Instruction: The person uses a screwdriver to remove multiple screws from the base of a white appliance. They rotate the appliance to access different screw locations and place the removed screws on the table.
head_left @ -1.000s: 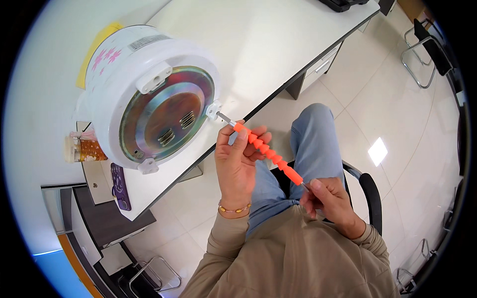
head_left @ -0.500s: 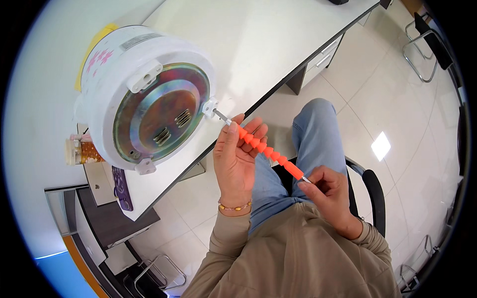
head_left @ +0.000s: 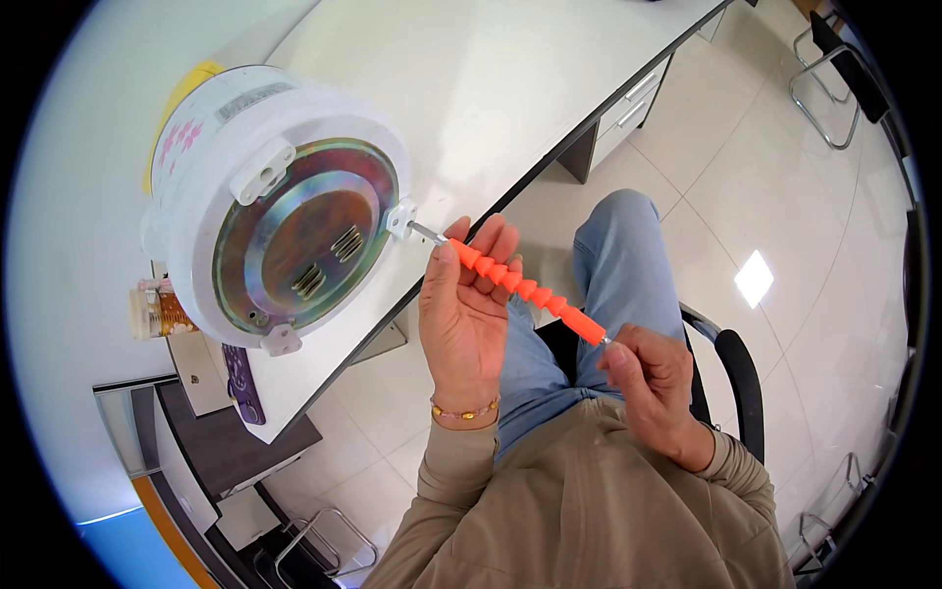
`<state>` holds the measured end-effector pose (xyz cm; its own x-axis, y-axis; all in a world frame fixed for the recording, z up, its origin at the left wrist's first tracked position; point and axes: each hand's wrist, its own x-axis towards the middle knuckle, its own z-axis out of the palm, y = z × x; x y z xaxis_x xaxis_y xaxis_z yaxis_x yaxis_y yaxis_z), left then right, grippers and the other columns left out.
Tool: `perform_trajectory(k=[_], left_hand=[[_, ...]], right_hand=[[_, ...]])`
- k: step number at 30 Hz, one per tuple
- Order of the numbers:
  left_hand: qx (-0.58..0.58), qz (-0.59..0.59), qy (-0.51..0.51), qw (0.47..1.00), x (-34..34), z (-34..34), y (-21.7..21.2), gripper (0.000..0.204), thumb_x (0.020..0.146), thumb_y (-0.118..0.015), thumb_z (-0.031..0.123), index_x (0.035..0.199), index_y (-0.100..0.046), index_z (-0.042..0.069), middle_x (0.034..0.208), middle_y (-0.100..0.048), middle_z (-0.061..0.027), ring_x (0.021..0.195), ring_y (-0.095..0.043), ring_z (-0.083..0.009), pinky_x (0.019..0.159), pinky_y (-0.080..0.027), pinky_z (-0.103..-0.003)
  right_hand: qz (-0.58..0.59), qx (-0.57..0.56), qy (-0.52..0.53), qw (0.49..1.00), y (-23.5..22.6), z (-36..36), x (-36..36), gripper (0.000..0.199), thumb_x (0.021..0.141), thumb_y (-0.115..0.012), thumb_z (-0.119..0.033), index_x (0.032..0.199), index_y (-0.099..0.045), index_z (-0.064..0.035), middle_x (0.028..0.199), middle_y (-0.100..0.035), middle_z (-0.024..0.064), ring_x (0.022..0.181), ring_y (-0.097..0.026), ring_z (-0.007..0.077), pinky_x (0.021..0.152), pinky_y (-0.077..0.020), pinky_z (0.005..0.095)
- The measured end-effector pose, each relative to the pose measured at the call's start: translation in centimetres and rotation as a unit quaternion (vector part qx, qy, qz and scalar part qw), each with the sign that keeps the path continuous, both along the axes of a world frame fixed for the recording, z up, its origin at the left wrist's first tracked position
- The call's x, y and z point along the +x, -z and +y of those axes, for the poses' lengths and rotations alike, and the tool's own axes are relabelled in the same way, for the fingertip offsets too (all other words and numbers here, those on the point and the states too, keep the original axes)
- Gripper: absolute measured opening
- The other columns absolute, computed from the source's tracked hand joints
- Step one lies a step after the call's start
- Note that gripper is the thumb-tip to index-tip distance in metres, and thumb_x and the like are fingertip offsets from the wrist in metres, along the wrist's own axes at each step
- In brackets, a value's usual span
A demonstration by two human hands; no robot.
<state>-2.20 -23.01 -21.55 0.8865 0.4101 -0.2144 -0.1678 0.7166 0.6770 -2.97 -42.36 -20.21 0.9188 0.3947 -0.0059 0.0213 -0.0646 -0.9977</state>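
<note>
A white rice cooker (head_left: pixel 200 250) lies on its side, its round metal base plate (head_left: pixel 280 231) facing me. The metal tip of an orange flexible screwdriver extension (head_left: pixel 530 291) meets the small white foot (head_left: pixel 400 219) on the base's right rim. My left hand (head_left: pixel 465 329), palm up, pinches the extension's upper end just behind the tip between thumb and fingers. At the other end, my right hand (head_left: pixel 653 383) is closed around the metal end, and its fingers partly hide what they grip. The ridged orange length runs diagonally between both hands.
The cooker rests on a white desk (head_left: pixel 491 108), close to its front edge. A purple phone (head_left: pixel 242 388) and a lidded container (head_left: pixel 160 309) lie at its left. My knee (head_left: pixel 623 236) and a chair armrest (head_left: pixel 738 383) are close to my right hand.
The right thumb and fingers have changed position and curled further around the extension's lower end. The left hand still steadies the upper end, and the tip stays at the foot.
</note>
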Motion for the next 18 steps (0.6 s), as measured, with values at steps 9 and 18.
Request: perform_trajectory(k=[9,18], left_hand=[[-0.048,-0.031,-0.006,0.998,0.0,0.9,0.4,0.030,0.100,-0.045,0.022,0.121,-0.050,0.002,0.129,-0.054,-0.0165,0.119,-0.055,-0.0241,0.092,-0.052,-0.035],[-0.057,-0.010,-0.026,0.998,0.2,0.6,0.0,0.029,0.101,-0.044,0.025,0.120,-0.051,0.004,0.126,-0.055,-0.0193,0.118,-0.055,-0.0275,0.092,-0.051,-0.036]], right_hand=[[-0.022,0.001,0.028,0.999,0.3,0.2,-0.3,0.013,0.087,-0.062,-0.007,0.077,-0.060,0.0013,0.061,-0.050,0.0044,0.049,-0.041,0.0093,0.045,-0.0308,0.0250],[0.033,-0.032,-0.003,0.999,1.2,0.1,-0.1,0.022,0.089,-0.063,-0.011,0.072,-0.060,0.0020,0.054,-0.051,0.0047,0.047,-0.042,0.0098,0.044,-0.0319,0.0263]])
